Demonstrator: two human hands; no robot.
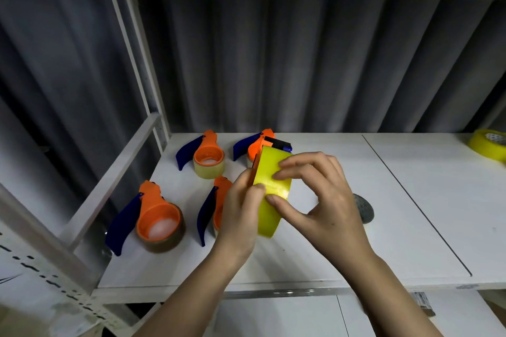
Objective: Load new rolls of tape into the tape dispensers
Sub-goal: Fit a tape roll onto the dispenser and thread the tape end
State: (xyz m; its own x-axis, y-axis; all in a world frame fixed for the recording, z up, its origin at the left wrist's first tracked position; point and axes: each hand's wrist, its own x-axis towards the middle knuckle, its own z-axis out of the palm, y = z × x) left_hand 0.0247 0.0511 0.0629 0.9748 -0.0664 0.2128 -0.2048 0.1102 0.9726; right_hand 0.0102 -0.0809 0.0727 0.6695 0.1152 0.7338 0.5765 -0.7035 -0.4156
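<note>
dispenser (pixel 267 145) mostly hidden behind yellow roll (pixel 269 200); left hand (pixel 241 213) grips both, right hand (pixel 323 200) pinches the roll's tape.

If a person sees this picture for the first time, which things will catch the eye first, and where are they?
First, the bright yellow tape roll at the centre, held above the white shelf by the left hand and pinched by the right hand. Next, the orange-and-blue tape dispensers standing in a group at the left of the shelf. Another yellow roll lies at the far right edge.
</note>
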